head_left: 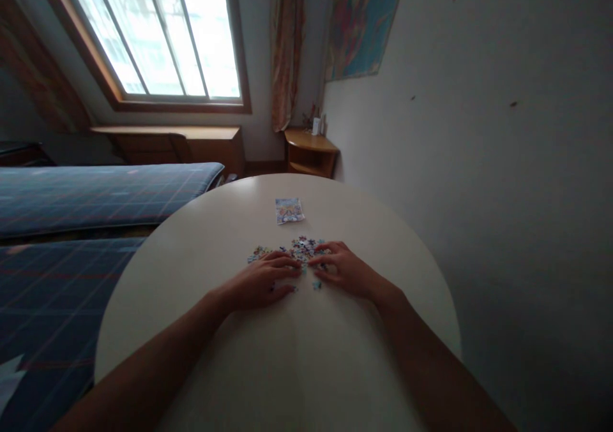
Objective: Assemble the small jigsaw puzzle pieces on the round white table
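Note:
A loose heap of small jigsaw puzzle pieces [302,247] lies on the round white table [297,362]. My left hand [265,280] rests palm down at the heap's near left side, fingers stretched out over some pieces. From the right, my right hand [342,269] reaches into the heap with its fingers spread, their tips touching the pieces. A single puzzle piece [317,285] sits below the right fingertips, apart from the heap. Whatever lies under the palms is hidden. Beyond the heap, a small printed picture sheet or packet [289,210] lies flat.
A bed with a blue plaid cover [96,193] stands to the left of the table. Behind are a wooden desk [211,132] below the window and a corner shelf [311,140]. The white wall [479,183] runs close along the right side.

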The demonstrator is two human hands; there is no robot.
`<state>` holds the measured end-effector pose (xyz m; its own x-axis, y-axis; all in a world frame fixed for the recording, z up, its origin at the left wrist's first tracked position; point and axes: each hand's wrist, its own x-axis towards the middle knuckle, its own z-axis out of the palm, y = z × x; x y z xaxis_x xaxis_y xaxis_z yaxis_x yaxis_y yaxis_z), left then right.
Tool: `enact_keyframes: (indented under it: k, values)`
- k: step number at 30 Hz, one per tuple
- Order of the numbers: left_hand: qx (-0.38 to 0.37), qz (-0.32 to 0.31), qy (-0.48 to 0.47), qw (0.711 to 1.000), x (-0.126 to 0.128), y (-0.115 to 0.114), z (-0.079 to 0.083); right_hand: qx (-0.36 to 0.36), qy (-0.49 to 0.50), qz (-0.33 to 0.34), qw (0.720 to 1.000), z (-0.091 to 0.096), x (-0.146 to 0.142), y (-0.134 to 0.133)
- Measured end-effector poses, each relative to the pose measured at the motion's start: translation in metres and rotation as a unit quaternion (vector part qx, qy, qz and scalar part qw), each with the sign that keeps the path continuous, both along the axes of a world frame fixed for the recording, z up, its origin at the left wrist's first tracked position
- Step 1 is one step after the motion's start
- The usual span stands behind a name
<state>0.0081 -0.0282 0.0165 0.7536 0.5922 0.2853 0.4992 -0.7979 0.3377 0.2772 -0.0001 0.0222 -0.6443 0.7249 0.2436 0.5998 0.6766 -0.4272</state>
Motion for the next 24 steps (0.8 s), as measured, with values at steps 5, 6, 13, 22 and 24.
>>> enact_keyframes:
  k: [5,6,13,22,24]
  values:
    - [0.022,0.040,-0.008,0.999,-0.003,0.006,-0.001,0.012,0.003,-0.024,1.000,-0.008,0.007,0.008]
    - [0.027,0.051,-0.011,0.998,-0.004,0.007,-0.001,0.016,0.007,-0.027,0.999,-0.009,0.009,0.009]
    - [0.068,0.120,-0.025,0.990,-0.009,0.015,-0.009,0.025,0.021,-0.057,0.998,-0.009,0.017,0.013]
    - [0.030,0.020,0.012,0.999,0.006,0.007,-0.009,0.058,0.026,-0.022,0.998,-0.010,-0.004,0.002]
    - [0.025,0.008,0.014,1.000,0.007,0.006,-0.008,0.064,0.015,-0.020,0.998,-0.012,-0.009,0.000]
